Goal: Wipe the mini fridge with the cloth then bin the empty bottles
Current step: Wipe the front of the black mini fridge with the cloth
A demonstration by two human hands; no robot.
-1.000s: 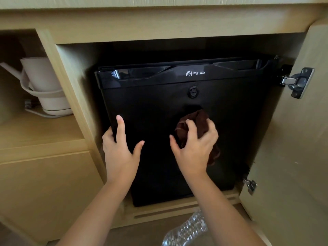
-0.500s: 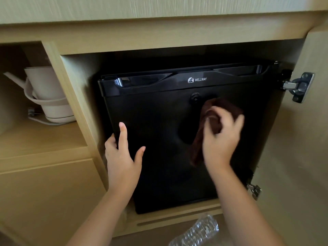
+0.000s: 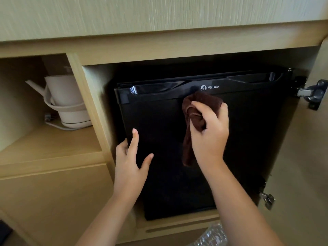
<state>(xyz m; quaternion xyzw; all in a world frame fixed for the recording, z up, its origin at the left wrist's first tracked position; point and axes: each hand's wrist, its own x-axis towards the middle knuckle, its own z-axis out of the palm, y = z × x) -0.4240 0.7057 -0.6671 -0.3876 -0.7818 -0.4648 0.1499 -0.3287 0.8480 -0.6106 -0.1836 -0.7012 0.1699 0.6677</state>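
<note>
A black mini fridge point(image 3: 248, 139) sits inside a wooden cabinet, its door shut. My right hand point(image 3: 210, 135) presses a bunched dark brown cloth point(image 3: 198, 107) against the upper middle of the door, just under the white logo; a tail of cloth hangs down. My left hand point(image 3: 130, 160) rests flat on the door's left edge, fingers spread, holding nothing. A crushed clear plastic bottle point(image 3: 213, 235) lies on the floor at the bottom edge, partly hidden by my right forearm.
The cabinet door point(image 3: 305, 174) stands open on the right with metal hinges point(image 3: 312, 94). On a shelf in the left compartment stands a cream electric kettle point(image 3: 65, 102) with its cord. A closed wooden panel point(image 3: 53, 201) is below it.
My right hand has carried the cloth up the door, first from the lower middle to the right, then up to just under the logo. My left hand has stayed on the left edge.
</note>
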